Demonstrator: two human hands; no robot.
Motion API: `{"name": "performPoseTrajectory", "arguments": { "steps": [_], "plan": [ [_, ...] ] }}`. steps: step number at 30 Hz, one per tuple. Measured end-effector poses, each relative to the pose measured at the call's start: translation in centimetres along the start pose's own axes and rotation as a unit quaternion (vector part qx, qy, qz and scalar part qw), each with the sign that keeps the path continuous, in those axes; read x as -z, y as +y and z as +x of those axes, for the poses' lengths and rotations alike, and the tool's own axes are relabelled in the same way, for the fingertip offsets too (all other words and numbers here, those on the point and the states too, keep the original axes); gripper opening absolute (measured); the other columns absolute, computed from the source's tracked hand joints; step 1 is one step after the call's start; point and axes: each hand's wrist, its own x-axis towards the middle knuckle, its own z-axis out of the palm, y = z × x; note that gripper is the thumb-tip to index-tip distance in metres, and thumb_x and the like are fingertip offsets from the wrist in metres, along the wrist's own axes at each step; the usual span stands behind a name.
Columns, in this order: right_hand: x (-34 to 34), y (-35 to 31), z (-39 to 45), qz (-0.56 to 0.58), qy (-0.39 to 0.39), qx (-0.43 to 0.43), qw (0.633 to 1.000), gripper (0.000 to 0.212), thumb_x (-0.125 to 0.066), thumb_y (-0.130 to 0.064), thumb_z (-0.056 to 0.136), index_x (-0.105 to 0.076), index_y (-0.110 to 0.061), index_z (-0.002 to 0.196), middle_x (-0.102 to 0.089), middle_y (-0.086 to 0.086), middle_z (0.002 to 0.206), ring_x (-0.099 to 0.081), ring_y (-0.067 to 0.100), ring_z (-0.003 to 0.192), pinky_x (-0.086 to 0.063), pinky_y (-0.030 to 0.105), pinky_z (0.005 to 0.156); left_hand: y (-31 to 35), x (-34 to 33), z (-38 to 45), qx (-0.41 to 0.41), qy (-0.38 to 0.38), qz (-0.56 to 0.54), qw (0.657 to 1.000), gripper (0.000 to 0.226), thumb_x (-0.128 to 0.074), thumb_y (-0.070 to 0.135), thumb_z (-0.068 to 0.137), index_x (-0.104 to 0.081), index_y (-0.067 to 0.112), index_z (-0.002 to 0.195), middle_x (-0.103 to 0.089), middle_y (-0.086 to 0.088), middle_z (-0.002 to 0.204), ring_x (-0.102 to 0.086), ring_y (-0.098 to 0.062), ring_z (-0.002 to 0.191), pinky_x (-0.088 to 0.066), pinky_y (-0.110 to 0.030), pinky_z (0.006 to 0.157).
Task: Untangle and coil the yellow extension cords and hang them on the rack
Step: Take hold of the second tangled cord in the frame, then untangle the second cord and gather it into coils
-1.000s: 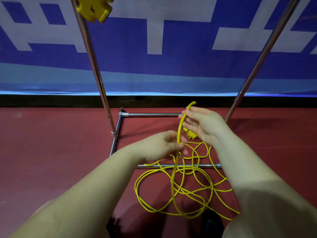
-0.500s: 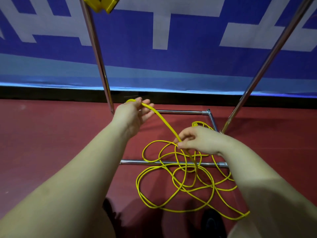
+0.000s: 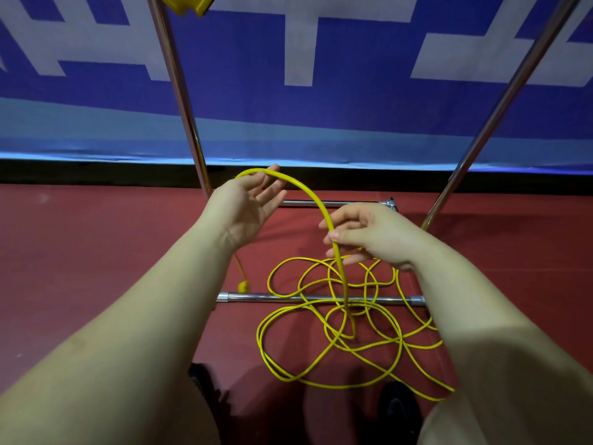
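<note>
Right hand point(image 3: 369, 236) higher now, grip pinching yellow cord point(image 3: 333, 319); left hand point(image 3: 247, 207) spread under it.

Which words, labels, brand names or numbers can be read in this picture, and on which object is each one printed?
No text can be read here.
The blue banner on the wall carries large white shapes, cropped by the frame; they cannot be read as characters.
The yellow object at the top of the rack pole is cut off and shows no readable marking.
The yellow cord shows no print.
</note>
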Motion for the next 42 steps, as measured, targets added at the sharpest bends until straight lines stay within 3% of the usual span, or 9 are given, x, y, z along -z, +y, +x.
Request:
{"name": "performPoseTrajectory", "arguments": {
  "steps": [6, 14, 18, 21, 24, 27, 32, 38, 42],
  "plan": [
    [-0.9, 0.0, 1.1, 0.105, 0.061, -0.017, 0.992, 0.013, -0.054, -0.009, 0.092, -0.061, -0.020, 0.091, -0.066, 0.000, 0.084, -0.068, 0.006, 0.063, -0.057, 0.023, 0.058, -1.8, -0.2, -0.3, 0.086, -0.025, 0.174, 0.981, 0.019, -0.039, 0.018, 0.100, -0.056, 0.013, 0.095, -0.063, -0.002, 0.105, -0.059, -0.019, 0.100, -0.044, -0.032, 0.093],
    [-0.2, 0.3, 2.9, 0.391, 0.151, -0.037, 0.907, 0.008, -0.053, -0.005, 0.092, -0.058, -0.012, 0.090, -0.065, -0.001, 0.072, -0.069, 0.008, 0.059, -0.056, 0.025, 0.051, -6.1, -0.8, -2.6, 0.196, -0.184, 0.438, 0.858, 0.021, -0.041, 0.024, 0.100, -0.059, 0.014, 0.103, -0.064, -0.004, 0.095, -0.058, -0.013, 0.084, -0.046, -0.021, 0.076],
    [0.2, 0.3, 3.0, 0.376, 0.134, -0.007, 0.917, 0.014, -0.052, -0.008, 0.092, -0.057, -0.012, 0.106, -0.067, 0.004, 0.089, -0.066, 0.018, 0.086, -0.056, 0.030, 0.063, -5.1, -1.2, -2.1, 0.082, -0.186, 0.418, 0.886, 0.021, -0.038, 0.011, 0.101, -0.056, 0.015, 0.092, -0.062, -0.002, 0.081, -0.057, -0.011, 0.073, -0.050, -0.018, 0.067],
    [-0.3, 0.8, 2.2, 0.137, 0.062, -0.041, 0.988, 0.013, -0.058, -0.021, 0.090, -0.060, -0.020, 0.103, -0.065, 0.000, 0.102, -0.062, 0.014, 0.095, -0.052, 0.028, 0.075, -3.8, -0.9, -1.3, 0.021, -0.084, 0.342, 0.936, 0.025, -0.036, 0.014, 0.102, -0.057, 0.015, 0.089, -0.058, -0.001, 0.073, -0.059, -0.008, 0.059, -0.053, -0.026, 0.063],
    [-1.1, 1.8, 1.5, -0.068, -0.046, -0.063, 0.995, 0.028, -0.064, -0.022, 0.086, -0.059, -0.017, 0.113, -0.065, -0.002, 0.102, -0.061, 0.007, 0.089, -0.046, 0.019, 0.072, -2.7, -0.5, -0.7, 0.011, -0.011, 0.228, 0.974, 0.026, -0.034, 0.016, 0.103, -0.056, 0.015, 0.090, -0.058, 0.000, 0.075, -0.059, -0.008, 0.058, -0.055, -0.029, 0.061],
    [-1.9, 2.4, 1.2, -0.093, -0.095, -0.044, 0.990, 0.019, -0.064, -0.009, 0.086, -0.059, -0.020, 0.101, -0.063, 0.006, 0.097, -0.058, 0.009, 0.083, -0.044, 0.014, 0.070, -2.0, -0.6, -0.5, 0.026, 0.026, 0.118, 0.992, 0.027, -0.033, 0.018, 0.103, -0.055, 0.013, 0.090, -0.059, 0.001, 0.080, -0.060, -0.009, 0.064, -0.056, -0.026, 0.056],
    [-1.2, 1.3, 1.0, 0.007, 0.000, 0.004, 1.000, 0.013, -0.055, -0.008, 0.091, -0.057, -0.021, 0.091, -0.067, 0.000, 0.080, -0.066, 0.007, 0.065, -0.052, 0.019, 0.063, -1.9, -0.8, -0.2, 0.050, 0.009, 0.102, 0.993, 0.023, -0.035, 0.025, 0.102, -0.053, 0.011, 0.100, -0.064, -0.005, 0.089, -0.063, -0.017, 0.077, -0.056, -0.030, 0.065],
    [1.5, -0.2, 1.0, 0.323, 0.169, 0.011, 0.931, 0.013, -0.046, -0.011, 0.095, -0.054, -0.017, 0.088, -0.062, -0.002, 0.075, -0.065, 0.002, 0.053, -0.052, 0.018, 0.047, -4.6, -1.0, -2.4, 0.203, -0.281, 0.424, 0.837, 0.018, -0.043, 0.016, 0.098, -0.058, 0.023, 0.105, -0.065, 0.006, 0.105, -0.057, -0.012, 0.099, -0.042, -0.023, 0.079],
    [3.1, 0.0, 1.0, 0.394, 0.229, 0.020, 0.890, 0.010, -0.047, -0.011, 0.096, -0.053, -0.014, 0.089, -0.068, -0.006, 0.062, -0.068, 0.007, 0.064, -0.054, 0.020, 0.050, -5.0, -0.7, -2.2, 0.162, -0.274, 0.526, 0.788, 0.019, -0.040, 0.007, 0.100, -0.054, 0.019, 0.097, -0.064, 0.003, 0.095, -0.060, -0.014, 0.087, -0.040, -0.023, 0.066]
  ]
}}
